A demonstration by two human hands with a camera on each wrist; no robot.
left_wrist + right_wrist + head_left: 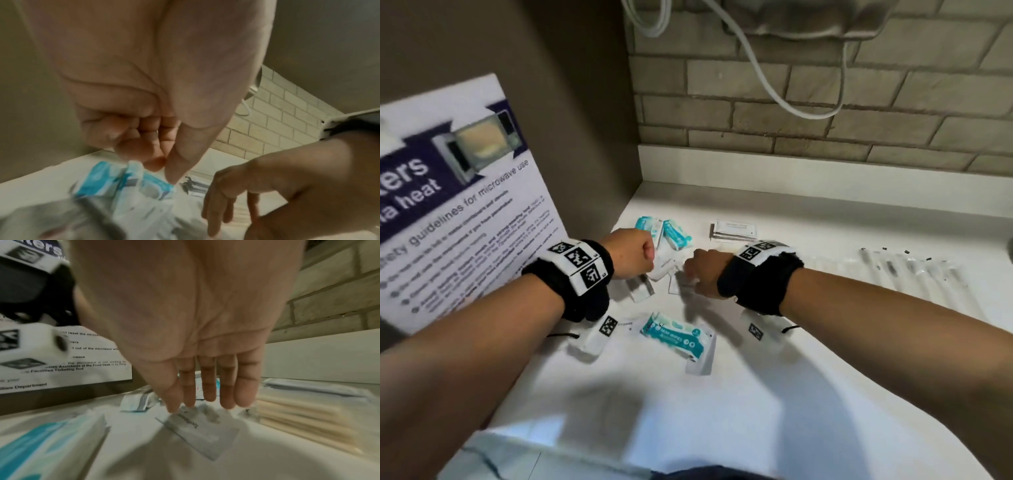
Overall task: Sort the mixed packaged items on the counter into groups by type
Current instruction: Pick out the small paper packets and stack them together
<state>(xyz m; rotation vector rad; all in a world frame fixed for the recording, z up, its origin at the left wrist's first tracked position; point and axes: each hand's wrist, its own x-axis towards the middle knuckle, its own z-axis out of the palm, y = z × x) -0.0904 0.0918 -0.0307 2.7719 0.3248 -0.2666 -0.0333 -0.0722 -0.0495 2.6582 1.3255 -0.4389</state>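
Note:
Two teal wipes packs (676, 234) lie together at the back of the white counter (722, 418), and a third teal pack (674, 335) lies nearer me. My left hand (640, 255) hovers over the back packs with fingers curled; the left wrist view shows thumb and forefinger (162, 168) close together with nothing seen between them. My right hand (205, 404) reaches down with straight fingers, its tips touching a small white sachet (205, 431) marked toothpick. More white sachets (642, 291) lie between the hands. A stack of flat white packets (734, 230) sits behind.
Clear-wrapped wooden sticks (914, 277) lie in a row at the right. A microwave guideline poster (458, 205) hangs on the left wall. A brick wall (825, 130) with a hanging white cable (774, 85) closes the back. The counter edge runs near my body.

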